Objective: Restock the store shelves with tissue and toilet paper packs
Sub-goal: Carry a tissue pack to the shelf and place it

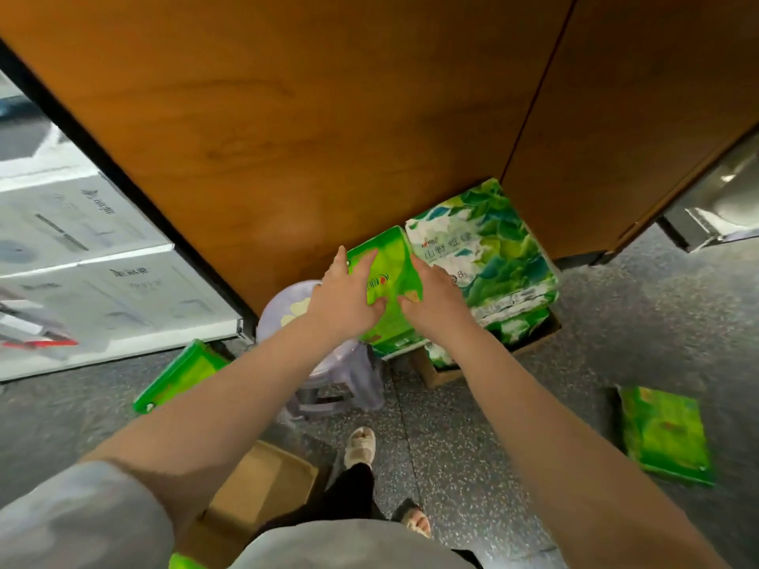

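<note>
Green tissue pack (384, 281) held at centre frame, both sides clasped: left grip (345, 299) and right grip (431, 303) curled round it, above a purple stool (328, 363). Probably mid-pickup. Next: lift clear, carry toward a shelf, none in view. More packs (665, 433) on the floor at four o'clock.

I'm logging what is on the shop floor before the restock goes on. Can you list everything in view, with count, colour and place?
Held tissue pack: one, bright green, between both hands, above the stool.
Large leaf-print pack: one, green and white, on top of an open carton, right of the held pack.
Open carton: one, brown, on the floor under the leaf-print pack.
Floor packs: two, bright green, one at left, one at right.
Stool: one, pale purple, below the hands.
Cardboard box: one, brown, near the feet.
Wooden panel: brown, overhead.
White cartons: stacked, at left.
Left hand: grips the held pack's left side.
Right hand: grips its right side.
</note>
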